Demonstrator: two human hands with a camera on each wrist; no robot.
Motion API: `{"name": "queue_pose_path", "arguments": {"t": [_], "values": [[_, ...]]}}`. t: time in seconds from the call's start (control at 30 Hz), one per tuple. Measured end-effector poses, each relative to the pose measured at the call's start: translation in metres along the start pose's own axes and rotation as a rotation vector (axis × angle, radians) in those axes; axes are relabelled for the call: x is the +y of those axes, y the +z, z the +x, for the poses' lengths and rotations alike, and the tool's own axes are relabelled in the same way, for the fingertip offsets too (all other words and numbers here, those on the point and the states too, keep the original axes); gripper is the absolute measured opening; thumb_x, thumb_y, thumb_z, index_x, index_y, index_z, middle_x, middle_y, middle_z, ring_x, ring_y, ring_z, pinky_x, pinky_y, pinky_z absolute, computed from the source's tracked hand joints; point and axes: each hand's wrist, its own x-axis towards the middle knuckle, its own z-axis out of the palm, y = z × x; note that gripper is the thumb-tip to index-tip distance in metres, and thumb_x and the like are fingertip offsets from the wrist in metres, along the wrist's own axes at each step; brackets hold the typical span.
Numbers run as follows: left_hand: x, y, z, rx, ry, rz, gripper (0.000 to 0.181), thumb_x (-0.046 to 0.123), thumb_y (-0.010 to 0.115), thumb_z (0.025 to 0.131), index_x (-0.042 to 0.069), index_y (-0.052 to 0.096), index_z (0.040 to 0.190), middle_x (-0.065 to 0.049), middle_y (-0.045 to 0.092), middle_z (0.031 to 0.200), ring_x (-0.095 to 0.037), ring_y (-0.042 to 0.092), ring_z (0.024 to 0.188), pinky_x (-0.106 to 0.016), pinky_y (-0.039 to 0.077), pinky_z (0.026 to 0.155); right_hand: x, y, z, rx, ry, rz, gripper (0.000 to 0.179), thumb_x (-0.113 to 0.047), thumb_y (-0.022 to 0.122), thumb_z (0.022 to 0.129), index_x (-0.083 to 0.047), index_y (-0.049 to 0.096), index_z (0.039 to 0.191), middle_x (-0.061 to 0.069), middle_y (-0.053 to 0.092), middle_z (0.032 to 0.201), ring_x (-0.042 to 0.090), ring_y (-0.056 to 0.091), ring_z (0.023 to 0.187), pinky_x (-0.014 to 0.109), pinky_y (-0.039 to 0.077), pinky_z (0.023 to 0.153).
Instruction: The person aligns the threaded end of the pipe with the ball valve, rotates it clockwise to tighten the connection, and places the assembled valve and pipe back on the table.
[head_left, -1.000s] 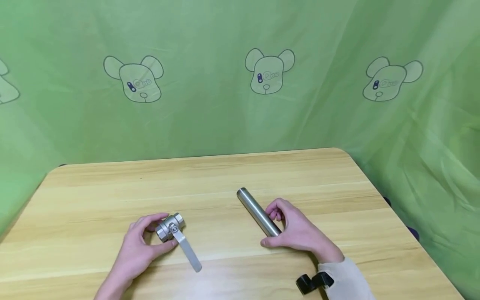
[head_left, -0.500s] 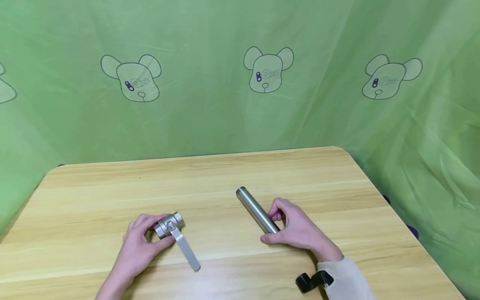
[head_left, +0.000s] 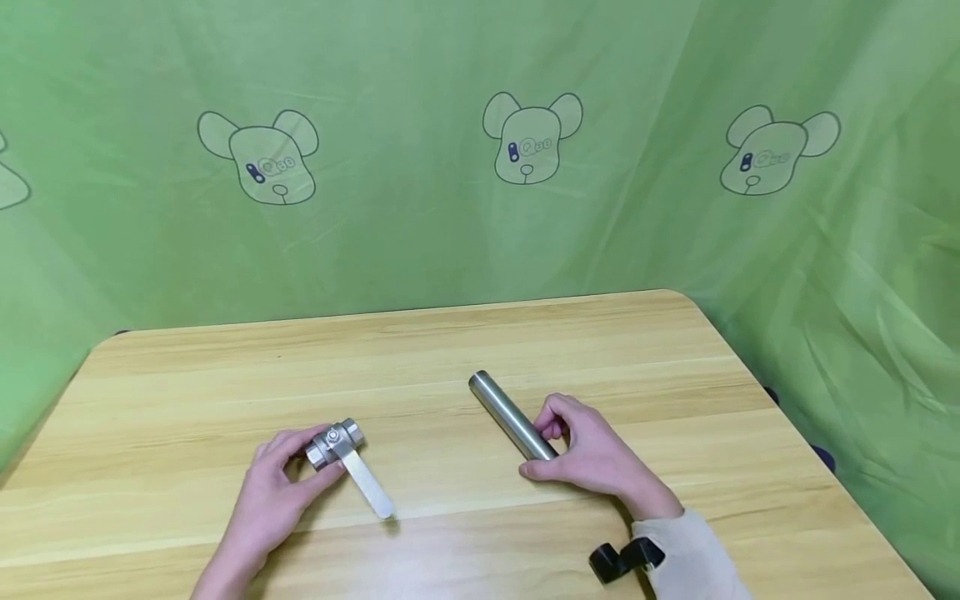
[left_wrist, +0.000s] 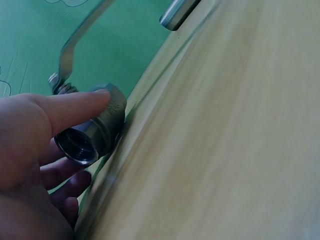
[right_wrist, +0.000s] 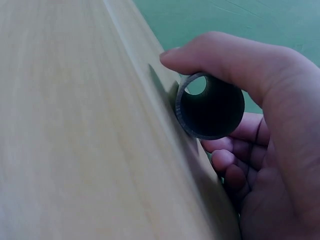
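Observation:
On the left of the head view, my left hand (head_left: 272,493) grips a metal ball valve (head_left: 334,443) between thumb and fingers. The valve's flat lever handle (head_left: 364,483) slants toward the front right. One threaded opening of the valve (left_wrist: 82,142) faces the left wrist camera, with my thumb lying across the body. To the right, my right hand (head_left: 592,450) pinches the near end of a steel pipe (head_left: 510,412), whose far end points away to the left. The hollow bore of the pipe (right_wrist: 212,107) shows in the right wrist view, thumb on top and fingers beneath.
Both hands work over a wood-grain table (head_left: 420,358). A green curtain (head_left: 405,242) printed with bear heads hangs behind it and along the sides. A black device (head_left: 626,560) is strapped at the right sleeve (head_left: 693,554).
The valve has tilted in my left hand, its lever's free end lifting up and slightly left. My right hand and the pipe have barely moved; the whole view has shifted slightly.

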Motion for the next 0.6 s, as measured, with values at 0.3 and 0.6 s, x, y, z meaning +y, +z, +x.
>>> {"name": "queue_pose_path", "arguments": {"t": [0.3, 0.6], "values": [[-0.0001, -0.0020, 0.0013, -0.045, -0.084, -0.025, 0.070, 0.026, 0.084, 0.095, 0.010, 0.055, 0.156, -0.015, 0.060, 0.150, -0.026, 0.044, 0.134, -0.029, 0.040, 0.112, 0.0000, 0.0003, 0.0003, -0.001, -0.005, 0.013, 0.048, -0.032, 0.100, 0.068, -0.022, 0.064, 0.098, -0.002, 0.062, 0.093, 0.017, 0.054, 0.086, 0.023, 0.048, 0.073], [-0.0004, -0.0024, 0.0013, -0.009, -0.159, -0.073, 0.063, 0.028, 0.086, 0.093, 0.015, 0.062, 0.149, -0.009, 0.071, 0.138, -0.015, 0.058, 0.120, -0.011, 0.043, 0.098, 0.0003, 0.0007, 0.0003, -0.016, 0.003, 0.046, 0.041, -0.025, 0.097, 0.072, -0.021, 0.067, 0.099, -0.002, 0.061, 0.085, 0.015, 0.054, 0.077, 0.022, 0.047, 0.066]]}}
